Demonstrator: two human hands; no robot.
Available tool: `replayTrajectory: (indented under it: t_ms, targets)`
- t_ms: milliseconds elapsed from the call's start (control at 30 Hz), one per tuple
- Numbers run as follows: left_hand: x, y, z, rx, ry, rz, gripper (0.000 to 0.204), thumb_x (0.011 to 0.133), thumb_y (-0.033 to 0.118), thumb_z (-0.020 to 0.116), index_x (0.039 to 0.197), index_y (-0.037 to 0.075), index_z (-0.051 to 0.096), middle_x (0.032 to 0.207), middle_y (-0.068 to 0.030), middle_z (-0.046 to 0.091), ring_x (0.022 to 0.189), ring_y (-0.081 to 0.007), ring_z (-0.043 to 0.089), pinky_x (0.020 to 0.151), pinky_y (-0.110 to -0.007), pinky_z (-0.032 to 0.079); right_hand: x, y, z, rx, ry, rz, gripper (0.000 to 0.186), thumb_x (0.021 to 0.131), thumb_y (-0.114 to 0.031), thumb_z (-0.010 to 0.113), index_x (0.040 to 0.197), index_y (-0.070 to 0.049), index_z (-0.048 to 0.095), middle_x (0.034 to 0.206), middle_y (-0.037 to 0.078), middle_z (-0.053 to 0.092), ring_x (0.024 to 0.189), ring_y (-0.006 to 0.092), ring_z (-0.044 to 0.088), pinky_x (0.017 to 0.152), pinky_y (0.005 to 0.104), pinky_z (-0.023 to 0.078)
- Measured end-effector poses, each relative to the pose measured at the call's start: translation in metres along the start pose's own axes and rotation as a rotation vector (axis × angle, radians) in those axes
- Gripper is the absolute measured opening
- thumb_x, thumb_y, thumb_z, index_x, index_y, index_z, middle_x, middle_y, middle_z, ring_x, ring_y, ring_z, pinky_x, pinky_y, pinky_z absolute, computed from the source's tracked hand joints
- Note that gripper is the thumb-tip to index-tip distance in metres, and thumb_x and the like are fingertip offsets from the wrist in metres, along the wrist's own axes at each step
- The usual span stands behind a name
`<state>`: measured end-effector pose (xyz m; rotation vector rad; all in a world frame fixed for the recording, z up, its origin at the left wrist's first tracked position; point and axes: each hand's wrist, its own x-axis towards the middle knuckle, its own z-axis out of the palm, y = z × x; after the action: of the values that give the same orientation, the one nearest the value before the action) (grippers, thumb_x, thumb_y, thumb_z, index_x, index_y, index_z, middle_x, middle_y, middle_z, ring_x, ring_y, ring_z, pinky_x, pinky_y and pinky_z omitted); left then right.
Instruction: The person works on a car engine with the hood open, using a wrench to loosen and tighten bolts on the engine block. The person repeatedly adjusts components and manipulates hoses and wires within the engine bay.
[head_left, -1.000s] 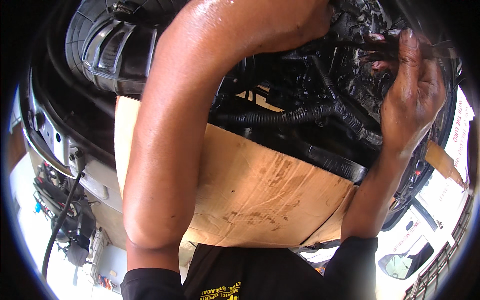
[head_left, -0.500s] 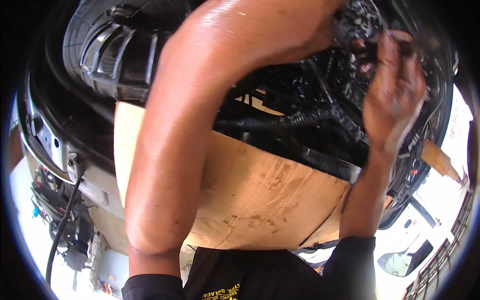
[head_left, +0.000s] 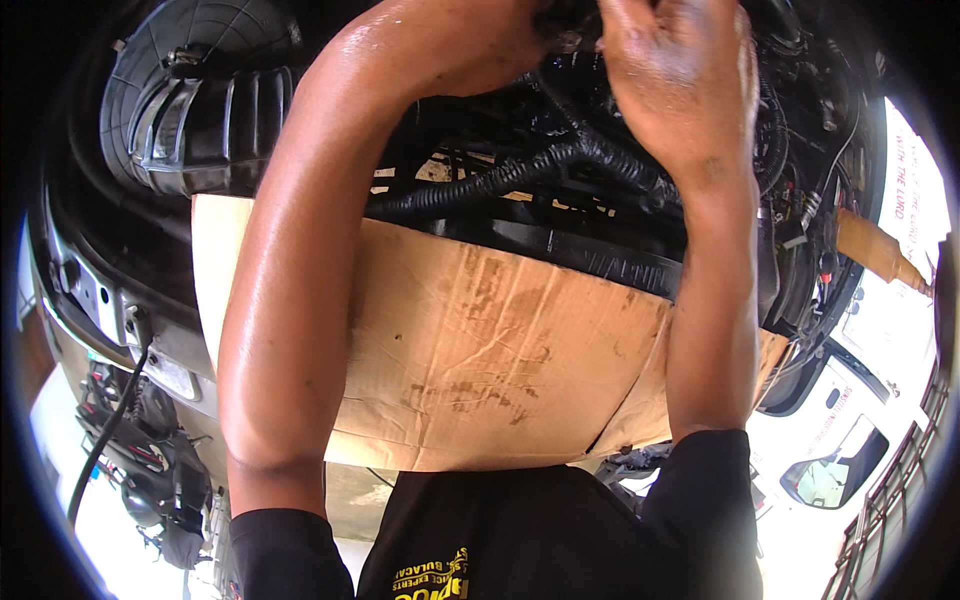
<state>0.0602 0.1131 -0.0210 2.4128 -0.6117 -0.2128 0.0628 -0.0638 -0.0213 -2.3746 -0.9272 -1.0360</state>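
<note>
Both my bare arms reach forward over the dark, oily engine bay of a vehicle. My left hand (head_left: 495, 45) is at the top edge, bent in toward the middle; its fingers are lost against the black parts there. Close beside it on the right, my right hand (head_left: 685, 85) shows its wet back, with the fingers running up out of the picture. Whether either hand grips anything is hidden. Below the hands runs a black corrugated hose (head_left: 490, 185) that joins a branching piece. A stained cardboard sheet (head_left: 480, 350) lies over the front edge, under my forearms.
A large ribbed black air duct (head_left: 215, 130) stands at the left. Along the left front runs a metal body panel (head_left: 115, 300) with a black cable (head_left: 115, 435) hanging from it. A parked motorcycle (head_left: 150, 470) is lower left. A white vehicle (head_left: 830, 440) stands at the right.
My right hand has moved left and up, nearer to my left hand. My left arm has shifted left. More of the corrugated hose and the cardboard shows.
</note>
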Motion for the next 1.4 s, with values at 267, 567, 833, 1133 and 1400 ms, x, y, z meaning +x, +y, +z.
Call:
replayTrajectory:
  t_ms: [267,567,833,1133,1400]
  targets:
    - [0.000,0.020,-0.002,-0.129,0.132,-0.086,0.024,0.102,0.012,0.063,0.115,-0.002,0.078,0.104,-0.0264,0.078,0.102,-0.0422,0.076,0.090,-0.048,0.059,0.005,0.004,-0.002,0.402,0.041,0.274,0.020,0.107,-0.022,0.073,0.106,-0.002,0.076,0.094,0.013,0.075,0.084,0.0270,0.071,0.076,0.0385,0.057]
    - [-0.010,0.047,-0.008,-0.260,0.250,-0.066,0.027,0.102,0.010,0.068,0.126,-0.001,0.074,0.117,-0.0254,0.076,0.111,-0.0384,0.074,0.097,-0.044,0.057,0.023,-0.017,-0.018,0.503,0.141,0.389,0.024,0.106,-0.025,0.076,0.107,-0.001,0.074,0.095,0.010,0.074,0.083,0.0232,0.070,0.078,0.0353,0.055]
    - [-0.005,0.022,0.025,-0.398,0.297,-0.020,0.028,0.104,0.010,0.072,0.127,-0.004,0.066,0.114,-0.0180,0.074,0.110,-0.0280,0.072,0.095,-0.038,0.057,0.012,0.015,-0.052,0.645,-0.160,0.382,0.028,0.101,-0.024,0.080,0.112,0.000,0.073,0.097,0.012,0.072,0.084,0.0232,0.069,0.077,0.0357,0.055]
    - [-0.013,-0.009,0.019,-0.104,0.356,0.013,0.030,0.091,0.017,0.087,0.105,-0.002,0.068,0.095,-0.0197,0.072,0.089,-0.0291,0.074,0.079,-0.041,0.058,0.023,0.013,-0.063,0.734,-0.367,0.339,0.035,0.095,-0.023,0.085,0.116,0.001,0.071,0.100,0.013,0.069,0.085,0.0230,0.068,0.075,0.0360,0.055]
    - [-0.004,-0.015,0.031,-0.336,0.423,-0.349,0.044,0.102,0.034,0.080,0.095,-0.007,0.065,0.088,-0.0182,0.072,0.077,-0.0271,0.072,0.071,-0.040,0.056,0.019,0.014,-0.052,0.539,-0.229,0.669,0.024,0.100,-0.016,0.082,0.117,-0.001,0.073,0.095,0.004,0.074,0.077,0.0088,0.065,0.068,0.0257,0.052]
